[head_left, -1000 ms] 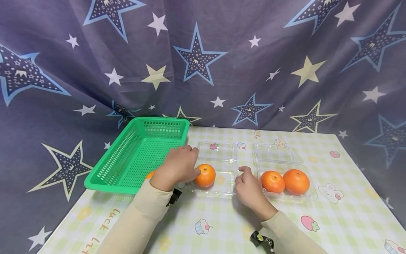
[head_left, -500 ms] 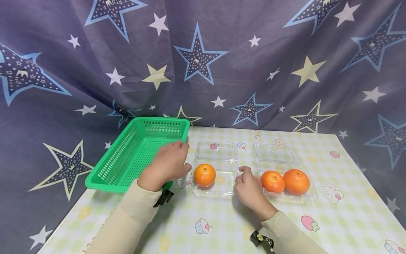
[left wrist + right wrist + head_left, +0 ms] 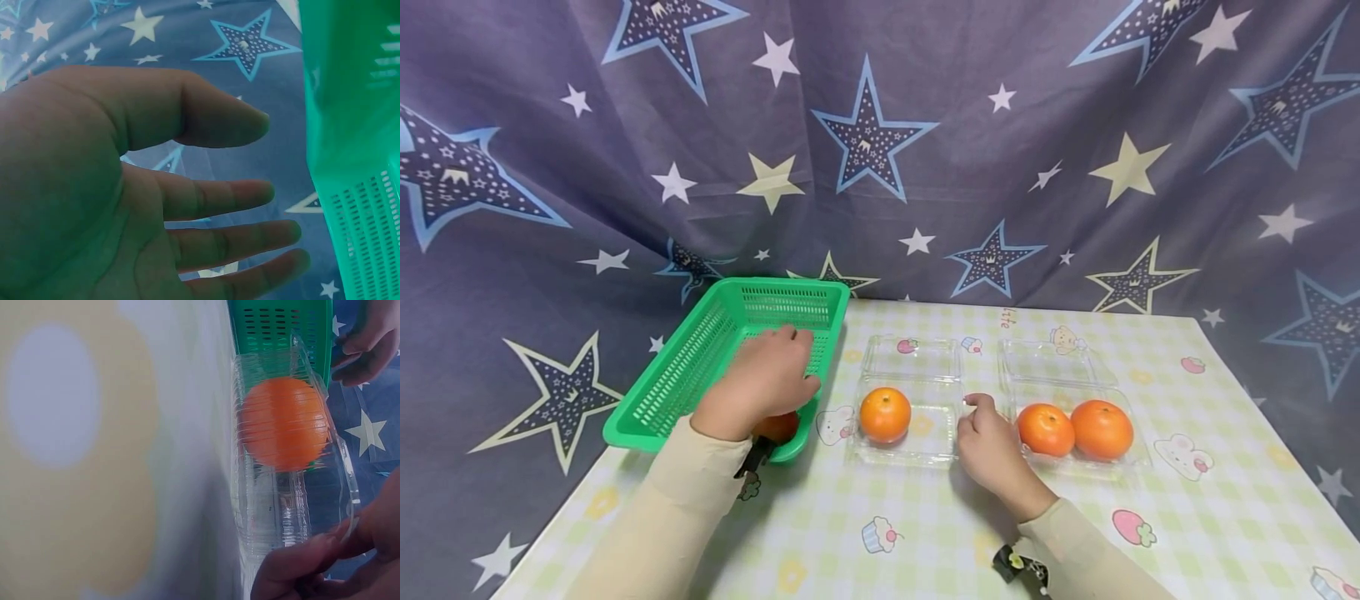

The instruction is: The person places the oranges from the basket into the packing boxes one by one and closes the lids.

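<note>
My left hand (image 3: 760, 383) hovers over the green basket (image 3: 658, 408) and holds nothing. In the left wrist view its fingers (image 3: 231, 247) are spread, thumb apart from them. Beneath the wrist, an orange (image 3: 778, 427) in the basket is partly hidden. With thumb and finger my right hand (image 3: 992, 450) pinches the right edge of an open clear plastic container (image 3: 917, 454), as the right wrist view shows. One orange (image 3: 884, 415) sits in that container's left half, seen through the ribbed wall in the right wrist view.
To the right stands a second clear plastic container (image 3: 1131, 467), lid folded back, bearing two oranges (image 3: 1045, 430). A checked tablecloth (image 3: 970, 542) covers the table. A starry curtain (image 3: 925, 217) hangs behind it.
My left hand has let go of the orange in the nearer container and moved left over the basket. The right hand keeps its place at the container's edge.
</note>
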The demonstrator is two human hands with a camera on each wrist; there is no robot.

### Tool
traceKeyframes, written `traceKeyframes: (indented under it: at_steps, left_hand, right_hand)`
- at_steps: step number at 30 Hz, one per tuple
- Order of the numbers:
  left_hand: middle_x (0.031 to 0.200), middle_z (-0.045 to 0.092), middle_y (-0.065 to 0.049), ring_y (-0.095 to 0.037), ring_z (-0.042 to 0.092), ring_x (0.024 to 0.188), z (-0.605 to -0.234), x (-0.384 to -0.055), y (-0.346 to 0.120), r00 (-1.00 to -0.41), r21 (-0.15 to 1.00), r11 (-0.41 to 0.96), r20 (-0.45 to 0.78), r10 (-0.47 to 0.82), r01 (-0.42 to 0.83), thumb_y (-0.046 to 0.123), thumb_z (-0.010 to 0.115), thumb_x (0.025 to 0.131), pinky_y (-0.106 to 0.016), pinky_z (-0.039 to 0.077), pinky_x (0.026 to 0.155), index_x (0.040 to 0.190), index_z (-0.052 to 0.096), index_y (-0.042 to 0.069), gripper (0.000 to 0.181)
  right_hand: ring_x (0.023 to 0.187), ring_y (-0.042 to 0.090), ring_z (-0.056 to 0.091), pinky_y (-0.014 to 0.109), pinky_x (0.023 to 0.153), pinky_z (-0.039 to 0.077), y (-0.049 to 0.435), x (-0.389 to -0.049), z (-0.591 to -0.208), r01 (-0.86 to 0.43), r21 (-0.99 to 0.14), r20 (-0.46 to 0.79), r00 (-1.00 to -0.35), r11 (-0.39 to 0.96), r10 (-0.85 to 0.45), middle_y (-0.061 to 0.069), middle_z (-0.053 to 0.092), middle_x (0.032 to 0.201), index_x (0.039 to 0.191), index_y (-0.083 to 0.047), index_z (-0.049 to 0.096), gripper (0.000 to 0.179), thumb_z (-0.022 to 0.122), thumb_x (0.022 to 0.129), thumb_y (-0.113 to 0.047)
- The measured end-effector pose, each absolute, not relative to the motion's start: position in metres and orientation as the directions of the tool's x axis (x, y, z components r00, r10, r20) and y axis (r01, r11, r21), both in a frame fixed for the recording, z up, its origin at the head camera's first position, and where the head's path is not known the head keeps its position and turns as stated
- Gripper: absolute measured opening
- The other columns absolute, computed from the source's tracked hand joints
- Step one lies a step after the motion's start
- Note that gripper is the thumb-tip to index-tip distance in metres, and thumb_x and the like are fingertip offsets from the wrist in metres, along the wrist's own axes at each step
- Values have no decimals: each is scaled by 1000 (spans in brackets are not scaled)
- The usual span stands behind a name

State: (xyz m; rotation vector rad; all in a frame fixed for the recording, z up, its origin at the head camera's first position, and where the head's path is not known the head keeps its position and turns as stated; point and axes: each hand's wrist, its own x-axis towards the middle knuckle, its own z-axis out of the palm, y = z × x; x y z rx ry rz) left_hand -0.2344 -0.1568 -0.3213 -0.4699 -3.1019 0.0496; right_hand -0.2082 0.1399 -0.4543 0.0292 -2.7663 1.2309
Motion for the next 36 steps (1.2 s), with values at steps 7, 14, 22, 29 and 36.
traceKeyframes:
  at_steps: [7, 14, 22, 29, 36]
  left_hand:
    - [140, 56, -26, -48, 57, 123, -321, -239, -169, -963, -59, 961, -30, 269, 270, 36, 64, 96, -64, 48, 98, 144, 52, -3, 63]
    - [143, 55, -28, -49, 59, 121, -318, -245, -178, -966, -81, 965, -93, 243, 250, 38, 65, 97, -65, 49, 95, 147, 51, -2, 66]
    - [133, 62, -25, -45, 63, 112, -317, -253, -185, -961, -91, 963, -136, 239, 253, 40, 67, 96, -63, 51, 90, 138, 59, -1, 60]
    - [130, 64, -22, -42, 64, 110, -318, -260, -189, -957, -84, 966, -181, 225, 243, 43, 69, 95, -63, 51, 91, 136, 60, 0, 60]
    - [109, 69, -12, -30, 64, 92, -320, -267, -191, -939, -37, 970, -261, 224, 241, 43, 73, 92, -56, 52, 81, 115, 66, 8, 43]
  right_hand:
    - [70, 21, 55, 39, 74, 48, 140, -209, -455, -64, -733, 113, -993, 677, 28, 3, 53, 72, 135, 7, 52, 39, 47, 100, -12]
    - [69, 20, 54, 38, 73, 47, 140, -208, -455, -74, -734, 120, -992, 676, 22, 2, 52, 71, 134, 7, 52, 39, 47, 100, -12]
    - [67, 19, 53, 35, 69, 45, 140, -208, -453, -73, -729, 121, -992, 680, 23, 2, 54, 74, 134, 6, 53, 39, 48, 100, -12]
    - [67, 19, 52, 35, 69, 45, 139, -208, -451, -68, -733, 111, -994, 677, 21, 2, 54, 75, 135, 6, 53, 39, 48, 101, -11]
    - [64, 18, 51, 33, 67, 45, 138, -208, -454, -54, -740, 102, -994, 670, 33, 2, 53, 73, 135, 6, 52, 40, 48, 100, -13]
